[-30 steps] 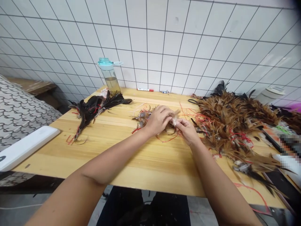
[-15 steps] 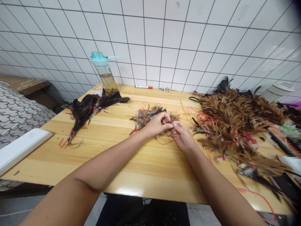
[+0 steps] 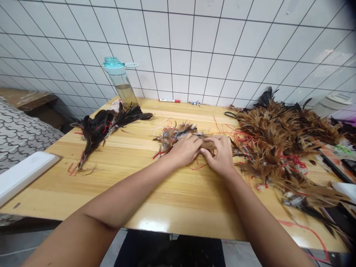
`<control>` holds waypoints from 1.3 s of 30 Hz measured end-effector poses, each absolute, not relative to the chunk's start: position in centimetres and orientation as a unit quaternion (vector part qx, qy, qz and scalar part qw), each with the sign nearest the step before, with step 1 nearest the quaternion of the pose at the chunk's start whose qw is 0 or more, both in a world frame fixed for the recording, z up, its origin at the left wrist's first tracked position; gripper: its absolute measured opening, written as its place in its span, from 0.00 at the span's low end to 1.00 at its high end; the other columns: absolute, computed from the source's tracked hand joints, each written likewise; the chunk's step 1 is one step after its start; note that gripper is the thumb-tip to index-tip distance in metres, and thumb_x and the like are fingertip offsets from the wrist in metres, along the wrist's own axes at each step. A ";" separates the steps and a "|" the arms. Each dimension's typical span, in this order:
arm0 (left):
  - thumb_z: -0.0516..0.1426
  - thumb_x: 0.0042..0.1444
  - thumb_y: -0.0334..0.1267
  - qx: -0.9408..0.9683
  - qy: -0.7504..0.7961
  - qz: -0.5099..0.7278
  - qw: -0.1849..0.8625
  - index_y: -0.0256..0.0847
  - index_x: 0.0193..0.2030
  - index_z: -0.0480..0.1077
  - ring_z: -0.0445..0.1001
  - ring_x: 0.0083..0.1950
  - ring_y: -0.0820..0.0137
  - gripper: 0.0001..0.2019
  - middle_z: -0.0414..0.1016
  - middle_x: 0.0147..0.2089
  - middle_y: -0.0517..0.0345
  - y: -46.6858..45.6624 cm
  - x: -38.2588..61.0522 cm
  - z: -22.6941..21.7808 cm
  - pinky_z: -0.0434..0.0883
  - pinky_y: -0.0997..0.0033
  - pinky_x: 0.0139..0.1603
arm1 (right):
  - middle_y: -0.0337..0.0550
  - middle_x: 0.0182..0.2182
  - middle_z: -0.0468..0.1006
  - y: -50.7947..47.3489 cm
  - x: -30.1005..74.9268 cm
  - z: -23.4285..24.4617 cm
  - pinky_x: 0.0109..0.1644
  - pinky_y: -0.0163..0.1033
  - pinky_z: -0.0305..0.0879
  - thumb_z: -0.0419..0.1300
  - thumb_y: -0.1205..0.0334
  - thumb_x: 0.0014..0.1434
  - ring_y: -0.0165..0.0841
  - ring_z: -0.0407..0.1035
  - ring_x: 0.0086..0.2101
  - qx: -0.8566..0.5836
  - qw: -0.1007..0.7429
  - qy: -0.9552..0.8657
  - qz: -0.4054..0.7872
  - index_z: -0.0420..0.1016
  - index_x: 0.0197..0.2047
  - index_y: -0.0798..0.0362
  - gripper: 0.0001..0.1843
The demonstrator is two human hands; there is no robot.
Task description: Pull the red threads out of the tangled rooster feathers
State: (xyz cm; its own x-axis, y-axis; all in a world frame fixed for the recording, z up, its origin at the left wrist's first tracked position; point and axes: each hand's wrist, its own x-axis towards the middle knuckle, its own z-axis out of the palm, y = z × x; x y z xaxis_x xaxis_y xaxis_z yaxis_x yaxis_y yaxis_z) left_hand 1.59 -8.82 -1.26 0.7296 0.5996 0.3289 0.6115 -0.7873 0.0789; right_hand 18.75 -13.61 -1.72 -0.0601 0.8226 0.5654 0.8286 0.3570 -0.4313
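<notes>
on the wooden table (image 3: 144, 185), the feather bundle (image 3: 176, 130) stretches sideways, mostly left of the right hand (image 3: 222, 154), whose thumb and forefinger stand parted at its right end. the left hand (image 3: 185, 149), nearer, covers its front; whether it grips, i cannot tell.

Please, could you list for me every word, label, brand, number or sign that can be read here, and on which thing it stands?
No text can be read with certainty.
White marker with red end: dark print on its barrel, too small to read.
Red marks near the black feathers: I cannot tell whether they are writing or thread.
Bottle: no lettering that I can make out.
</notes>
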 end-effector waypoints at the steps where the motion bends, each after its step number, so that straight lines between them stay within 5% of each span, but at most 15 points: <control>1: 0.52 0.61 0.35 -0.932 -0.315 -0.180 0.025 0.36 0.45 0.69 0.68 0.46 0.59 0.09 0.74 0.43 0.46 -8.8 1.6 -1.2 0.66 0.59 0.49 | 0.51 0.48 0.73 -13.8 18.7 -1.5 0.57 0.51 0.56 0.63 0.51 0.55 0.45 0.62 0.52 -0.562 0.359 -0.745 -0.028 0.75 0.47 0.50 0.19; 6: 0.52 0.61 0.33 -0.927 -0.279 -0.248 -0.022 0.37 0.40 0.69 0.69 0.42 0.64 0.06 0.74 0.39 0.50 -8.8 1.7 -1.0 0.65 0.64 0.46 | 0.48 0.47 0.79 -13.7 19.0 -1.5 0.58 0.52 0.49 0.61 0.55 0.58 0.48 0.60 0.57 -0.548 0.296 -0.781 -0.035 0.77 0.44 0.51 0.13; 9: 0.52 0.60 0.32 -0.907 -0.271 -0.303 -0.108 0.38 0.37 0.68 0.69 0.40 0.68 0.04 0.74 0.37 0.54 -8.6 1.6 -0.9 0.65 0.68 0.44 | 0.48 0.41 0.81 -13.2 19.7 -1.9 0.53 0.48 0.52 0.56 0.62 0.61 0.43 0.67 0.49 -0.551 0.268 -0.790 0.007 0.79 0.38 0.51 0.10; 13: 0.54 0.56 0.30 -0.867 -0.290 -0.343 -0.216 0.38 0.37 0.67 0.68 0.35 0.73 0.03 0.72 0.33 0.60 -8.4 1.3 -0.7 0.64 0.73 0.39 | 0.46 0.34 0.81 -12.6 20.2 -2.3 0.46 0.43 0.56 0.49 0.69 0.63 0.35 0.70 0.36 -0.554 0.256 -0.789 0.063 0.79 0.42 0.52 0.16; 21: 0.55 0.55 0.33 -0.835 -0.303 -0.350 -0.297 0.38 0.38 0.68 0.68 0.33 0.75 0.04 0.71 0.32 0.62 -8.5 1.3 -0.4 0.64 0.75 0.36 | 0.48 0.36 0.76 -12.4 20.1 -2.5 0.46 0.42 0.66 0.58 0.62 0.59 0.37 0.70 0.40 -0.494 0.357 -0.786 0.102 0.78 0.40 0.53 0.09; 28: 0.56 0.55 0.36 -0.790 -0.285 -0.345 -0.419 0.37 0.42 0.67 0.69 0.34 0.75 0.08 0.71 0.33 0.60 -7.8 1.3 -1.2 0.66 0.76 0.36 | 0.42 0.28 0.77 -12.3 20.2 -2.2 0.41 0.36 0.64 0.50 0.65 0.63 0.32 0.70 0.32 -0.513 0.339 -0.775 0.146 0.74 0.32 0.52 0.12; 33: 0.56 0.56 0.38 -0.813 -0.357 -0.283 -0.362 0.38 0.34 0.70 0.68 0.32 0.74 0.06 0.72 0.30 0.62 -7.3 0.9 -0.9 0.62 0.75 0.34 | 0.41 0.25 0.77 -12.2 20.3 -2.1 0.39 0.35 0.64 0.49 0.68 0.61 0.32 0.69 0.28 -0.552 0.314 -0.760 0.135 0.75 0.38 0.53 0.13; 39: 0.52 0.56 0.29 -0.845 -0.367 -0.305 -0.243 0.38 0.31 0.68 0.68 0.35 0.72 0.06 0.72 0.32 0.59 -7.5 1.0 -0.3 0.62 0.72 0.38 | 0.51 0.34 0.80 -12.1 20.2 -2.2 0.41 0.36 0.63 0.48 0.74 0.56 0.36 0.71 0.35 -0.596 0.247 -0.762 0.059 0.76 0.43 0.57 0.18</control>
State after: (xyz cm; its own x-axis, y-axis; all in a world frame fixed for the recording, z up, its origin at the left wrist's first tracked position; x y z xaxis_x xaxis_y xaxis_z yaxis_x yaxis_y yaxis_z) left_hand 1.01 -7.48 -0.34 0.5450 0.7678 0.3367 0.4709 -0.6127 0.6347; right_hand 20.18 -12.14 -2.22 -0.1675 0.9372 0.3060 0.8794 0.2824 -0.3833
